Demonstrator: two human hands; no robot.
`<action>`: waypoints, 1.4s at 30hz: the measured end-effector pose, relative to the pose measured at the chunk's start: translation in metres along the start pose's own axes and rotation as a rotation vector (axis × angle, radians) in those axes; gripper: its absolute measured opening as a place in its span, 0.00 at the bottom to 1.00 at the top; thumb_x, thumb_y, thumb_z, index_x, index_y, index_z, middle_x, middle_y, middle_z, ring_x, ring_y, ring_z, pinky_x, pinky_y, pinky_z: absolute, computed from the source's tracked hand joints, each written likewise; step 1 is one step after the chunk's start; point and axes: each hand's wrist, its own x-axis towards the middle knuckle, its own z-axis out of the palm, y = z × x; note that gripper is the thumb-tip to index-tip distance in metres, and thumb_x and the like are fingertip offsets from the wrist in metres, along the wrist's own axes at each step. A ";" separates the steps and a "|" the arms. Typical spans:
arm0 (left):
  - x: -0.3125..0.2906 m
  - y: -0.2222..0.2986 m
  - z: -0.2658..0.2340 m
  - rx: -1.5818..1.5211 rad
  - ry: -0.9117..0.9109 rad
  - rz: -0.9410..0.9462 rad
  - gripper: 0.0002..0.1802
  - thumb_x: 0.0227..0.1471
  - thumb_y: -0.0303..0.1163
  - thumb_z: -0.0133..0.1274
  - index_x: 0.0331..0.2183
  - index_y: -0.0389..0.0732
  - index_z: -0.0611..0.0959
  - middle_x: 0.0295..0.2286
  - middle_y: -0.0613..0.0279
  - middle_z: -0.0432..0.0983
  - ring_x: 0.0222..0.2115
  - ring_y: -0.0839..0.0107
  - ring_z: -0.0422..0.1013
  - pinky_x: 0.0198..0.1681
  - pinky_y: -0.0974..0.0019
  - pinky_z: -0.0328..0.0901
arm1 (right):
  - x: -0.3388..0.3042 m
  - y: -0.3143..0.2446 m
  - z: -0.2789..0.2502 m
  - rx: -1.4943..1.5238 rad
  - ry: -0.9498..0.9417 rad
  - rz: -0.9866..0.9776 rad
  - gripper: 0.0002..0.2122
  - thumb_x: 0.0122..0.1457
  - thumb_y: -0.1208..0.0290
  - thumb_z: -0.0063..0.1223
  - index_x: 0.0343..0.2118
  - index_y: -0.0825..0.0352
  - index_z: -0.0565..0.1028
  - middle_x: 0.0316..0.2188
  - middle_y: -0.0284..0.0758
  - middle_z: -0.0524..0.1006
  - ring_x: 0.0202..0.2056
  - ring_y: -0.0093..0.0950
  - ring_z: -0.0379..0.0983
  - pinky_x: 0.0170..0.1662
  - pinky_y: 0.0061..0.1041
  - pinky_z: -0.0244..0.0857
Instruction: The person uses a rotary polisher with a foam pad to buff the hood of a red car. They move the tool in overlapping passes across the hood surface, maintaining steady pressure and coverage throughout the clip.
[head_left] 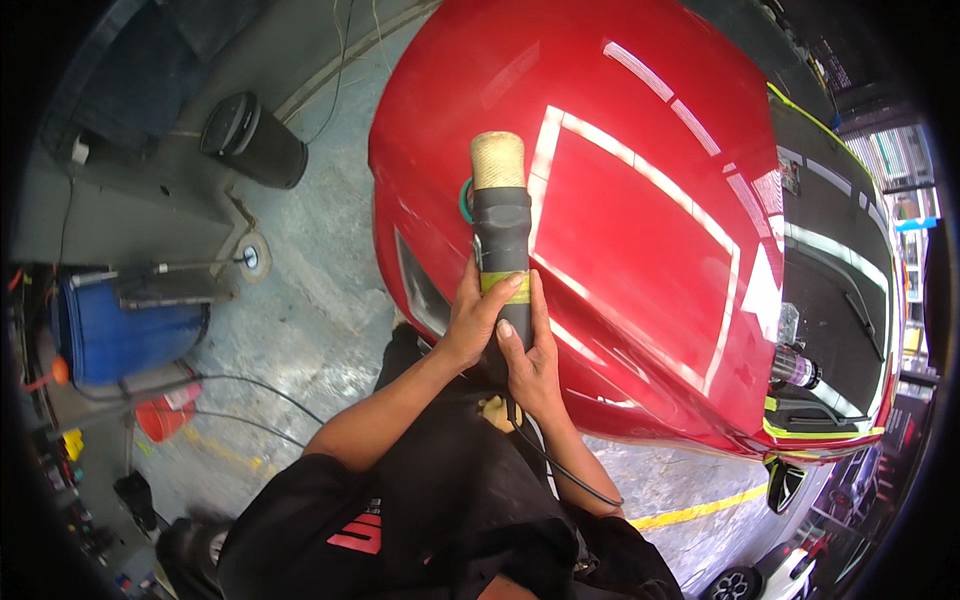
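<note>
In front of my body I hold a corded power tool [503,232], which looks like a car polisher, with a black body, a yellow-green band and a tan fabric-like covering on its far end. My left hand [472,322] is closed on the body's left side, its thumb across the band. On the right side, slightly nearer me, my right hand [533,368] grips it too. A black cord [562,464] runs from the near end over my right forearm. The red car hood [640,270] spreads ahead and to the right; the tool's underside is hidden.
Yellow-green tape [825,434] edges the windshield [835,270], with a bottle [795,368] at its base. At left stand a black bin [255,140], a blue container [130,325] and an orange-red bucket [163,417]. Another cable [265,387] runs past my left arm.
</note>
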 end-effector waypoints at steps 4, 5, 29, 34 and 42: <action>0.066 0.045 -0.080 -0.069 0.050 -0.013 0.28 0.62 0.38 0.58 0.58 0.39 0.71 0.43 0.61 0.75 0.42 0.74 0.73 0.45 0.67 0.71 | 0.085 -0.003 0.085 -0.024 -0.026 0.064 0.38 0.71 0.65 0.55 0.78 0.60 0.48 0.67 0.53 0.69 0.64 0.38 0.70 0.65 0.35 0.64; 0.084 0.058 -0.097 -0.099 0.049 -0.029 0.27 0.62 0.39 0.58 0.58 0.39 0.71 0.44 0.61 0.74 0.42 0.75 0.73 0.45 0.67 0.71 | 0.106 0.003 0.100 -0.061 -0.035 0.033 0.37 0.71 0.64 0.55 0.78 0.59 0.49 0.66 0.54 0.70 0.64 0.39 0.71 0.64 0.35 0.65; 0.322 0.140 -0.085 -0.048 -0.150 -0.132 0.24 0.64 0.46 0.57 0.52 0.39 0.76 0.37 0.64 0.76 0.34 0.74 0.75 0.36 0.67 0.73 | 0.322 -0.045 0.120 -0.043 0.233 0.052 0.37 0.69 0.56 0.54 0.76 0.61 0.53 0.62 0.58 0.73 0.63 0.49 0.72 0.64 0.40 0.67; 0.271 0.110 -0.006 -0.010 -0.233 -0.109 0.25 0.64 0.41 0.58 0.55 0.38 0.73 0.39 0.62 0.75 0.35 0.75 0.75 0.37 0.67 0.74 | 0.264 -0.039 0.057 0.062 0.358 -0.047 0.36 0.71 0.61 0.55 0.76 0.66 0.53 0.65 0.57 0.70 0.66 0.41 0.69 0.66 0.35 0.63; 0.202 0.025 0.131 -0.071 -0.465 -0.184 0.24 0.62 0.37 0.62 0.52 0.38 0.72 0.38 0.60 0.75 0.33 0.74 0.76 0.35 0.68 0.75 | 0.160 -0.033 -0.065 0.155 0.601 -0.070 0.35 0.72 0.63 0.54 0.76 0.68 0.53 0.66 0.49 0.69 0.62 0.31 0.69 0.63 0.29 0.64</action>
